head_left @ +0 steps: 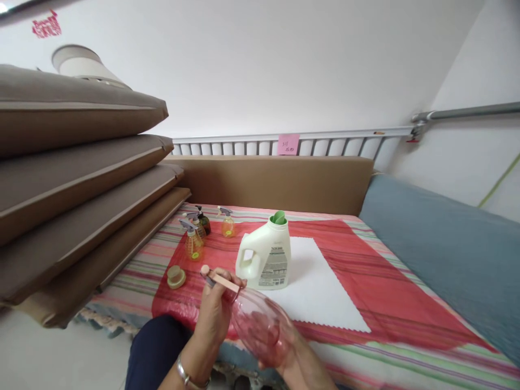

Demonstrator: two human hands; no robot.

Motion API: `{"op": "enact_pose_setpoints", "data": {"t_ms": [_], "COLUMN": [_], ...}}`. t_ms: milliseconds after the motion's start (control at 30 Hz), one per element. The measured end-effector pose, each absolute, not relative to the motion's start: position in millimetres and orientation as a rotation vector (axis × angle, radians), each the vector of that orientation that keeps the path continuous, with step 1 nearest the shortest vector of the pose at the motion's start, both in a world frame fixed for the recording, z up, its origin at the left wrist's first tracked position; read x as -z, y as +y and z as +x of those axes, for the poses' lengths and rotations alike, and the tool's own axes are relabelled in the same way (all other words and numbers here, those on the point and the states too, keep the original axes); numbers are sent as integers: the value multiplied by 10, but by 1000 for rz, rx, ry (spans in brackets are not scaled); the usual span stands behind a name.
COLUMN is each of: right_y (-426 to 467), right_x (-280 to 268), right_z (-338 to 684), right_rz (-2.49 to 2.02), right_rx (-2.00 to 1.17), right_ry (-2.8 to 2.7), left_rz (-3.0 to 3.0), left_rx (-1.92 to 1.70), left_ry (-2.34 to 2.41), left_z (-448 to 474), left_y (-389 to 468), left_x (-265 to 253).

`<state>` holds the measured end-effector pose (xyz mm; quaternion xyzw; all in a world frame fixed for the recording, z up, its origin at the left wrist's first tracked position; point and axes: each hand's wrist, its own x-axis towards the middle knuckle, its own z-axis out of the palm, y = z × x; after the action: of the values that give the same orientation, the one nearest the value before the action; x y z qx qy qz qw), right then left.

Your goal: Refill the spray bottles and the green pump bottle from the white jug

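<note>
A see-through pink bottle (264, 325) lies tilted between my hands, its peach-coloured top pointing up and left. My left hand (217, 303) is closed around the neck just below that top. Lower down, my right hand (290, 349) wraps the base end; part of it shows through the clear wall. Just beyond the bottle stands a white detergent jug (270, 254), upright and uncapped, with a green spout (278, 218) in its mouth. A pale round cap (176, 277) rests to the left of my left hand.
Several amber spray bottles (194, 246) and a dark pump bottle (204, 223) stand at the back left. Beneath the jug lie a white sheet (320, 292) and a red plastic sheet (390, 292). Stacked brown cushions (81, 195) rise on the left; a blue-grey pad (439, 233) borders the right.
</note>
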<state>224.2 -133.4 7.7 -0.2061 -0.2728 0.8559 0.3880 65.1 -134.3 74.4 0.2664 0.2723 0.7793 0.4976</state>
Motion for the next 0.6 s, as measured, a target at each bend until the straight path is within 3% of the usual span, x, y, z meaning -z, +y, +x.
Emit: {"op": "enact_pose_setpoints", "data": {"t_ms": [267, 600], "right_y": [-1162, -1158], "right_x": [273, -4], "right_z": [2688, 2855], "right_rz": [-809, -471], "right_rx": [-2114, -2104], "right_ry": [-748, -894], "left_rz": [643, 845], "left_rx": [-1999, -1204], "left_ry": [1071, 1968], "left_z": [-134, -480], "left_y": [-1004, -202], "left_x": [-832, -238]}}
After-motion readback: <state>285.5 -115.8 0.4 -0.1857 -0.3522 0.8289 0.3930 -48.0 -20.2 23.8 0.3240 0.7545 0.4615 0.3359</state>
